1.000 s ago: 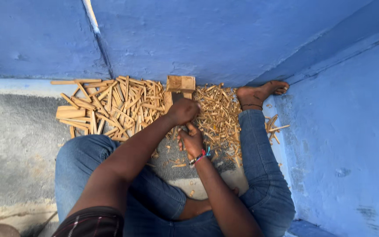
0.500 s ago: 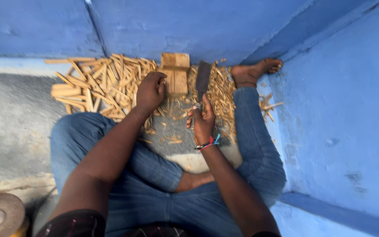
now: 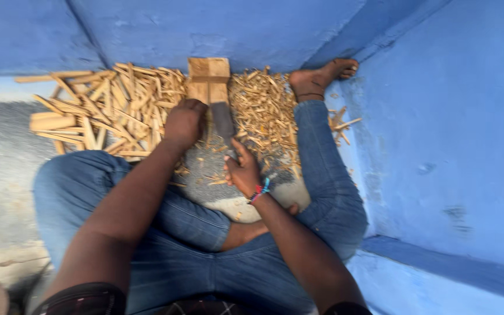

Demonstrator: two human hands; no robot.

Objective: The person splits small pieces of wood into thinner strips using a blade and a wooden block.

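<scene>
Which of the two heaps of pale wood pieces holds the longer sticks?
The heap of long pale wooden sticks beside the left hand; the heap of short wood chips across the wooden block is finer.

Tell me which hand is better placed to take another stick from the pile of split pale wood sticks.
Left, probably. The left hand sits beside the pile of split pale wood sticks, while the right hand grips the flat dark blade.

The right hand [image 3: 242,172] has swung its blade [image 3: 224,121] (raised earlier) down beside the left hand [image 3: 185,122].
</scene>
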